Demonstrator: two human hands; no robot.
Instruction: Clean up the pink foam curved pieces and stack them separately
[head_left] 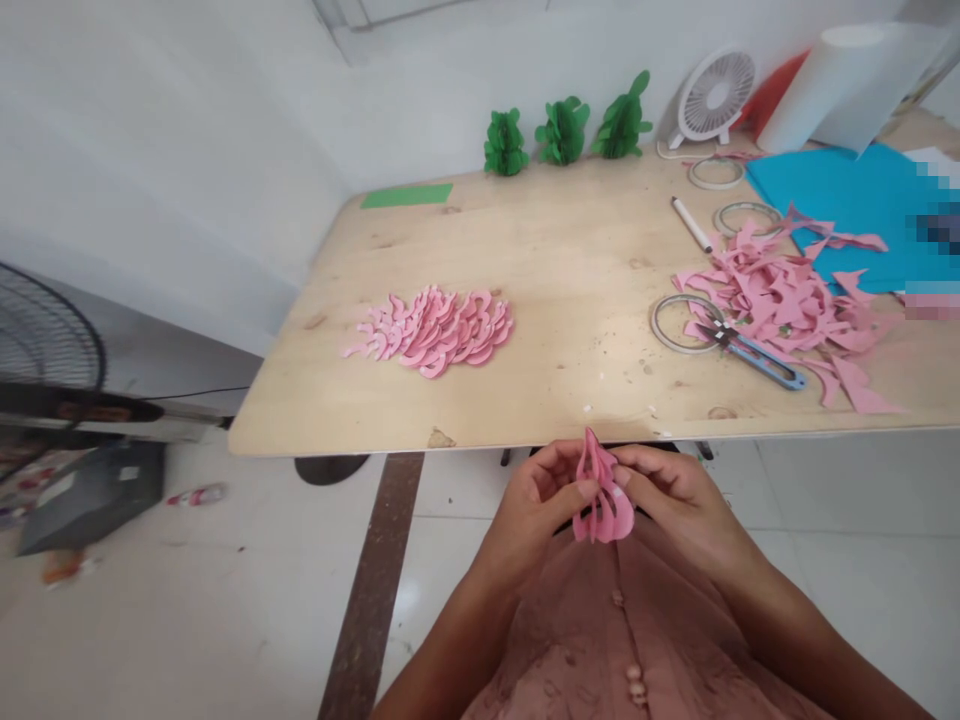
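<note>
Between my two hands, just in front of the table's near edge, is a layered pink paper cutout [616, 515] with its curved layers fanned apart. My left hand [546, 490] pinches it from the left, thumb across its middle. On the other side my right hand [664, 485] grips its right part between thumb and fingers. Further off on the table lies a heap of similar pink paper cutouts [442, 330]. To the right, blue-handled snips [761, 360] rest partly on a tape roll [664, 325] beside a pile of pink paper scraps [787, 290].
Three green paper figures [562, 130] stand against the wall near a white fan [716, 95]. A green strip [407, 196] lies at the back left. A marker [691, 224] and blue sheets [840, 180] are at the right. A black floor fan [45, 350] stands at left.
</note>
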